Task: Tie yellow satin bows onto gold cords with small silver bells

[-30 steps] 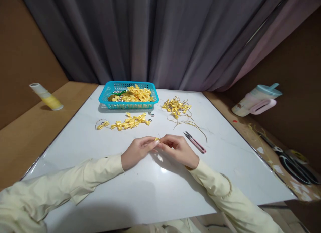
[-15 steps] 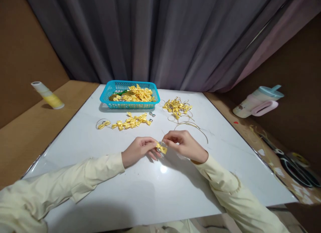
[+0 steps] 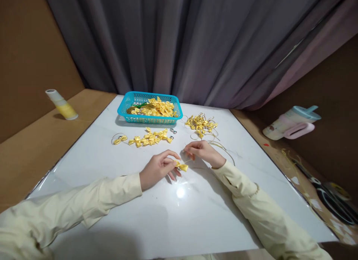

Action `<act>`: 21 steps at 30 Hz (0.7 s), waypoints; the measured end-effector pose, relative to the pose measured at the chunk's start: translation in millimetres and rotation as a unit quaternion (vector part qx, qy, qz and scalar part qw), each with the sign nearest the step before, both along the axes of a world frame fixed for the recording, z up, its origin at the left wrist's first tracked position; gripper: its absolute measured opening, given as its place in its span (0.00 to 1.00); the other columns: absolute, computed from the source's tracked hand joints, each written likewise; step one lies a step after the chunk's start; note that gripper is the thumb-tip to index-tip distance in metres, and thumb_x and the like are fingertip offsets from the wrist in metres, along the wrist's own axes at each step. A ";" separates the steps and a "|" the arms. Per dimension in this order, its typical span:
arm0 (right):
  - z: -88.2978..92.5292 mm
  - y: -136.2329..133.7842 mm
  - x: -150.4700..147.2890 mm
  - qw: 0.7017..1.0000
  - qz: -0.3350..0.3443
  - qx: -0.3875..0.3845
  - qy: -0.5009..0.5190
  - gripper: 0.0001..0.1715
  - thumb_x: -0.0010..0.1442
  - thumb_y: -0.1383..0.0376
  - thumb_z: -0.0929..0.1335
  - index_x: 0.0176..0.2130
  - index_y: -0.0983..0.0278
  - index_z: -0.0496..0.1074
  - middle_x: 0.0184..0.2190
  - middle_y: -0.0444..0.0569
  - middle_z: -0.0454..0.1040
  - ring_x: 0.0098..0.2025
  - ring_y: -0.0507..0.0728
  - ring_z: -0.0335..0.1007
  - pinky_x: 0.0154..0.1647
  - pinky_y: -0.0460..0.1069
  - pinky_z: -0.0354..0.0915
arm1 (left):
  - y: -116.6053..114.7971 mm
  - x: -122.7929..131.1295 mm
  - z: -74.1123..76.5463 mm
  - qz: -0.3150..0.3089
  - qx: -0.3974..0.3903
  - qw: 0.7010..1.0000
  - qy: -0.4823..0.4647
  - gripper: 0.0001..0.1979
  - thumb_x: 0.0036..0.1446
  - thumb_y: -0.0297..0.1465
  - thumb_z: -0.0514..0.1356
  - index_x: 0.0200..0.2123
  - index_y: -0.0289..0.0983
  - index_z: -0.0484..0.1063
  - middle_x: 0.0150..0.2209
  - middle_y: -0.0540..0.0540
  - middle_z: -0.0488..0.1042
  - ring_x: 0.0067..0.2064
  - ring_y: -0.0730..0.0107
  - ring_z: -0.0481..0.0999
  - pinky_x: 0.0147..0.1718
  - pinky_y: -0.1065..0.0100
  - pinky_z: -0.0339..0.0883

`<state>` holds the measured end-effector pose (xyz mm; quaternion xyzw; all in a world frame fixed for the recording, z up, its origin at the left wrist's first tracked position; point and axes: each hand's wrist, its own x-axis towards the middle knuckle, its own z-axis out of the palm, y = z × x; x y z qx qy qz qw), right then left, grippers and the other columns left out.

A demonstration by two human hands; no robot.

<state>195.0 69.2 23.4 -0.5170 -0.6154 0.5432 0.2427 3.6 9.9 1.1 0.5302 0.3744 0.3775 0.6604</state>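
Note:
Between the thumb and fingers of my left hand (image 3: 158, 168) is a yellow ribbon bow (image 3: 182, 167), with a small silvery piece at its knot. A thin cord (image 3: 188, 161) runs from the bow toward my right hand (image 3: 204, 152). The thumb and forefinger of that hand are pinched together, up and to the right of the bow, on what looks like the cord's thin end. Beyond my hands lies a row of loose yellow bows (image 3: 151, 137), with a few small silvery bells (image 3: 172, 131) beside it. One bow with a looped cord (image 3: 120, 140) lies at the row's left end.
A blue basket (image 3: 151, 121) of yellow bows stands at the back. Right of it are a heap of corded bows (image 3: 200, 124) and loose cords (image 3: 228, 152). A tumbler (image 3: 289, 124) and scissors (image 3: 330, 200) lie at the right side, a yellow spool (image 3: 65, 109) at the left.
My right hand has drawn away from the bow, up and slightly right, and the cord now stretches between them. My left hand keeps hold of the bow. The view has shifted slightly.

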 end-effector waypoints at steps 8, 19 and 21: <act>-7.3 21.8 5.9 0.999 -0.005 -0.035 0.017 0.10 0.49 0.65 0.67 0.29 0.71 0.72 0.24 0.50 0.74 0.24 0.49 0.68 0.31 0.47 0.69 | -3.0 -0.6 -5.4 -0.006 0.092 0.992 0.085 0.10 0.54 0.32 0.56 0.37 0.32 0.70 0.18 0.51 0.68 0.17 0.78 0.65 0.16 0.76 0.61; 7.8 56.3 9.9 0.976 0.075 0.064 -0.192 0.12 0.50 0.66 0.67 0.35 0.69 0.75 0.17 0.44 0.71 0.16 0.48 0.63 0.15 0.42 0.61 | 4.8 0.9 -6.6 -0.034 0.088 0.990 0.103 0.09 0.53 0.26 0.52 0.30 0.33 0.72 0.17 0.52 0.65 0.20 0.78 0.63 0.21 0.75 0.58; 18.2 60.7 20.7 0.958 0.070 0.117 -0.253 0.12 0.51 0.67 0.65 0.35 0.69 0.74 0.17 0.44 0.71 0.15 0.48 0.62 0.14 0.42 0.59 | 5.1 1.4 -8.2 -0.037 0.080 0.990 0.112 0.09 0.53 0.27 0.52 0.30 0.34 0.72 0.18 0.52 0.66 0.19 0.79 0.61 0.19 0.76 0.56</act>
